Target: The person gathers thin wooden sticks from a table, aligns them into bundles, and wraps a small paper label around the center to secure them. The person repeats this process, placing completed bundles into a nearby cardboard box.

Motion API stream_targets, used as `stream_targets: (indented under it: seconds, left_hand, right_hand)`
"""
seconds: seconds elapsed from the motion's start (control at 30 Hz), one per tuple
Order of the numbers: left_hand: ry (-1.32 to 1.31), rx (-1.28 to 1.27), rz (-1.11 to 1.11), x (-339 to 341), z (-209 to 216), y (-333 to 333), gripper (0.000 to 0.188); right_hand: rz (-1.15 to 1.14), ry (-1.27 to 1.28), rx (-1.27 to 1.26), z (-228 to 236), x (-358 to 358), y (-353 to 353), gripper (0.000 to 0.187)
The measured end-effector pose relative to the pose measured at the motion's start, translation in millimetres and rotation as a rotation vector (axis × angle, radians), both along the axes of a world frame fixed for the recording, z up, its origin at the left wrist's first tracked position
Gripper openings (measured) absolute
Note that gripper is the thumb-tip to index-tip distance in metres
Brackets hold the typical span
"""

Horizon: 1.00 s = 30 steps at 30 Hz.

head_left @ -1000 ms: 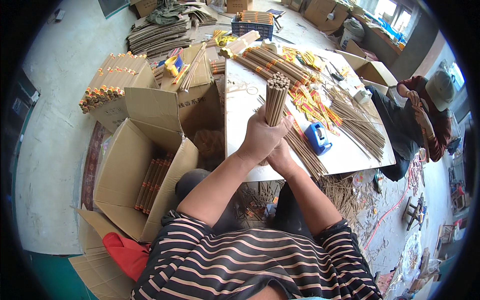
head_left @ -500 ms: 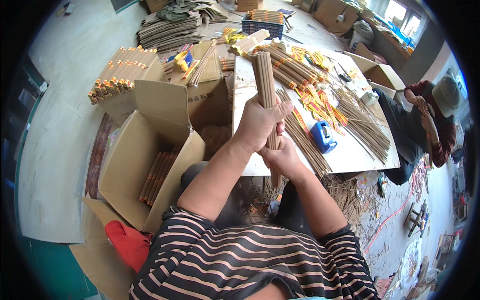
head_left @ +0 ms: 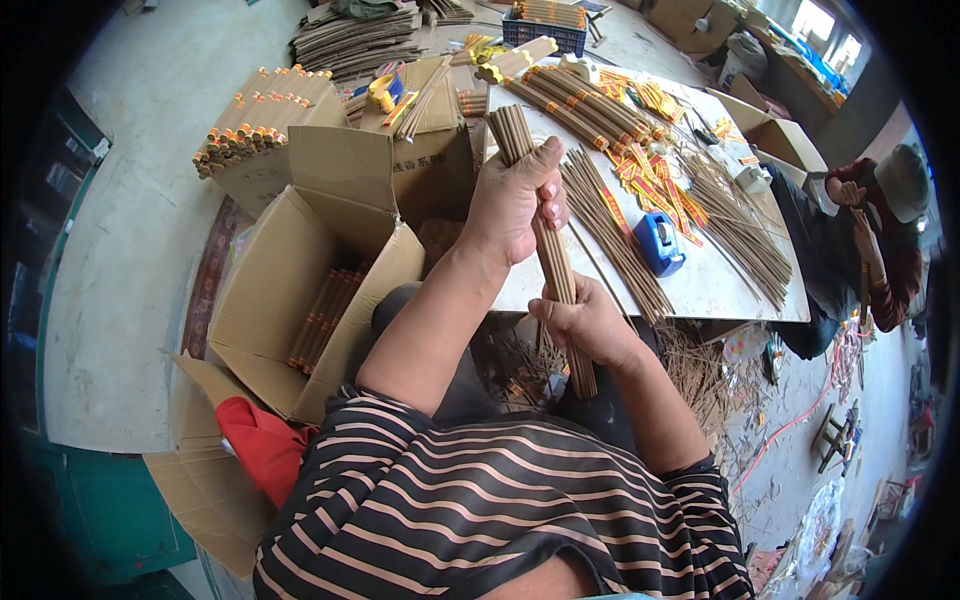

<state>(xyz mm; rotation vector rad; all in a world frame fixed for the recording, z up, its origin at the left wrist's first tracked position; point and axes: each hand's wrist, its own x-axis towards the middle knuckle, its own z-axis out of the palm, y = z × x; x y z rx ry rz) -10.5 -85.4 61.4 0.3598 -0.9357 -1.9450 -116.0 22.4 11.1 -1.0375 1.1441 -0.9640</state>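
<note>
A bundle of brown incense sticks [head_left: 552, 255] slants between my hands, over the table's near edge. My left hand [head_left: 515, 200] is wrapped round its upper part, and my right hand [head_left: 588, 320] grips it lower down. The lower ends stick out below my right hand. Beside the bundle, loose incense sticks [head_left: 618, 240] lie on the white table [head_left: 520, 285], with a yellow and red paper strip on them. A blue tape dispenser [head_left: 660, 244] stands just right of these. Farther back are bound incense bundles [head_left: 585, 103] and a heap of yellow and red paper strips [head_left: 655, 185].
An open cardboard box [head_left: 255, 300] holding wrapped bundles stands to my left. Behind it, banded bundles [head_left: 265, 115] are stacked on another carton. A person [head_left: 880, 220] sits at the right beyond the table. Scraps and broken sticks [head_left: 690, 370] litter the floor under the table.
My right hand has slid down the bundle, away from my left hand. The whole view has shifted slightly, with the table appearing higher and farther right.
</note>
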Motion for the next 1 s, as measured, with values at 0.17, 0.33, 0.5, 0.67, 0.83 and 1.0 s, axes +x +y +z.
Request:
stream_targets:
  seconds: [0.17,0.33,0.5,0.67,0.83,1.0]
  left_hand:
    - [0.054,0.05,-0.052,4,-9,0,0.033]
    - [0.178,0.055,-0.177,11,-17,-9,0.032]
    - [0.22,0.071,-0.186,21,-35,-14,0.028]
    - [0.173,0.107,-0.195,20,-55,17,0.019]
    - [0.259,0.14,-0.128,31,-65,0,0.017]
    - [0.362,0.1,-0.154,42,-85,-20,0.02]
  right_hand:
    - [0.051,-0.099,0.047,3,-1,7,0.02]
    - [0.128,-0.225,0.161,3,-2,6,0.022]
    - [0.13,-0.218,0.233,5,8,1,0.021]
    - [0.111,-0.101,0.22,-1,11,-11,0.017]
    - [0.097,0.051,0.192,-15,18,-17,0.019]
    - [0.129,0.009,0.311,-28,23,-12,0.02]
